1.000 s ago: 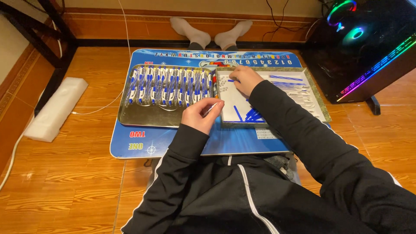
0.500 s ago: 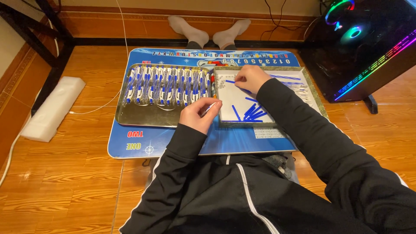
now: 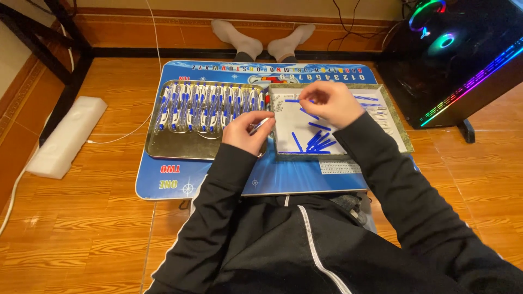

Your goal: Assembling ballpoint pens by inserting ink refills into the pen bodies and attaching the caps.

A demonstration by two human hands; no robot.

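Observation:
My left hand [image 3: 248,133] is shut on a pen barrel [image 3: 259,125], held at the right end of a metal tray [image 3: 169,147]. That tray carries a row of white and blue pens [image 3: 210,106]. My right hand [image 3: 329,103] hovers over a second tray [image 3: 400,133] with a white floor, its fingertips pinched near a thin blue pen part [image 3: 292,100]. Several loose blue pen parts [image 3: 316,140] lie in this tray below my right hand. Both trays sit on a small blue table [image 3: 218,177].
A white foam block [image 3: 65,136] lies on the wooden floor at the left. A computer case with coloured lights [image 3: 457,60] stands at the back right. Two feet in white socks [image 3: 261,41] show beyond the table. A dark table leg [image 3: 65,49] stands back left.
My right hand has shifted slightly within the white tray, uncovering more of the loose blue parts. My left hand stays by the tray edge with the pen barrel.

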